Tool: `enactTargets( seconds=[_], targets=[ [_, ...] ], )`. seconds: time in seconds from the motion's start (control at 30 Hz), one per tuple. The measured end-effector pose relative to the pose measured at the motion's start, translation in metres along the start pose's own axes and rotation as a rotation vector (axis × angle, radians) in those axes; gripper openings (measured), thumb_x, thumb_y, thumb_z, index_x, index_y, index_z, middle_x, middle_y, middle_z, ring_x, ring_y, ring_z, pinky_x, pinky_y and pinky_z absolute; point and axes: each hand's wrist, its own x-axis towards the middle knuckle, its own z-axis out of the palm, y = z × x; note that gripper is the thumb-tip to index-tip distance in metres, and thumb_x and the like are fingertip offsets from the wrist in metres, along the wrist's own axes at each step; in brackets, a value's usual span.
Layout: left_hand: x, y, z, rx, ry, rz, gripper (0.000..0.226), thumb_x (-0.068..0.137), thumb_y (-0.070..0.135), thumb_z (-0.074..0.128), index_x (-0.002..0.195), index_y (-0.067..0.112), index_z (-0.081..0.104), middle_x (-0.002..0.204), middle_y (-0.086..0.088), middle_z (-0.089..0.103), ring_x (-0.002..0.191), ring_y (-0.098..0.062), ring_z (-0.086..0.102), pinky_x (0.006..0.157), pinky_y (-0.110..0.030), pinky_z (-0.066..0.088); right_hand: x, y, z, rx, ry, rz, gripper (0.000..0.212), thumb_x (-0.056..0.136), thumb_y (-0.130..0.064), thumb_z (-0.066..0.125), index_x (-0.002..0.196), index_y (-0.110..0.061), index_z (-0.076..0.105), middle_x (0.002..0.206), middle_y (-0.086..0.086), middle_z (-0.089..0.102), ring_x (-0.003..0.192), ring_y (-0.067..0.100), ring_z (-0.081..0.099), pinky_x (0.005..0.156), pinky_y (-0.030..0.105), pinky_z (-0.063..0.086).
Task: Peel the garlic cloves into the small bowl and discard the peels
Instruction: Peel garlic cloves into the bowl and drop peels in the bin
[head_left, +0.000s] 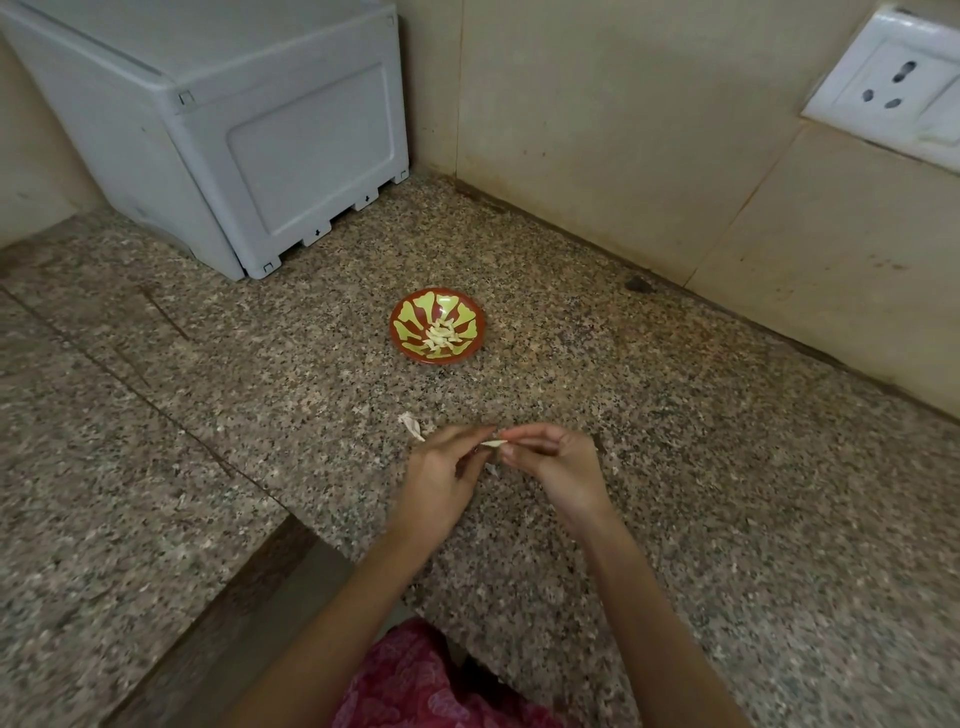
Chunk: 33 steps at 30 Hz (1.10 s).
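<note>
Pale garlic clove (493, 443) pinched between both hands (441, 483) (558, 475).

Red bowl (437, 326) with yellow-green petal pattern; speckled brown-grey granite counter (675, 467); pale grey appliance (234, 130).

I see a speckled granite worktop (675, 467) filling most of the frame. A small bowl (410, 312), red with green petals, sits on it near centre. A grey appliance (234, 156) stands at upper left, and a garlic peel (412, 425) lies below the bowl.
</note>
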Motion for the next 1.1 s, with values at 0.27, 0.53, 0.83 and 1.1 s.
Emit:
enactTargets(
  seconds=[0.27,0.53,0.83,1.1],
  targets=[
    [-0.002,-0.004,0.0,-0.085,0.081,-0.074,0.017,0.08,0.008,0.074,0.097,0.013,0.075,0.089,0.0,0.074,0.072,-0.003,0.066,0.07,-0.006,0.049,0.001,0.004,-0.007,-0.265,-0.001,-0.087,0.016,0.086,-0.006,0.072,0.09,-0.021,0.073,0.078,-0.002,0.075,0.07,0.015,0.068,0.07,0.028,0.056],
    [-0.004,-0.006,0.0,-0.224,0.126,-0.258,0.007,0.081,0.01,0.074,0.088,0.012,0.075,0.076,0.006,0.072,0.06,-0.011,0.065,0.052,-0.032,0.055,0.003,0.004,-0.011,-0.506,-0.079,-0.15,0.025,0.081,-0.007,0.075,0.099,-0.024,0.073,0.08,-0.001,0.068,0.059,0.006,0.055,0.055,0.019,0.046],
    [0.007,-0.008,-0.001,-0.279,0.112,-0.324,0.017,0.087,0.005,0.067,0.1,0.013,0.075,0.09,0.005,0.074,0.074,-0.006,0.068,0.07,-0.03,0.057,0.019,-0.008,-0.004,-0.419,-0.103,-0.213,0.014,0.087,-0.012,0.074,0.094,-0.024,0.077,0.085,-0.011,0.075,0.073,-0.001,0.066,0.07,0.016,0.05],
    [-0.01,-0.018,-0.011,-0.127,0.169,-0.349,0.025,0.089,0.0,0.063,0.104,0.018,0.071,0.099,0.013,0.066,0.089,0.008,0.061,0.075,-0.007,0.048,0.062,-0.018,0.006,-0.562,0.084,-0.11,0.009,0.088,-0.017,0.073,0.096,-0.015,0.077,0.075,-0.01,0.069,0.063,0.008,0.061,0.062,0.021,0.051]
  ],
)
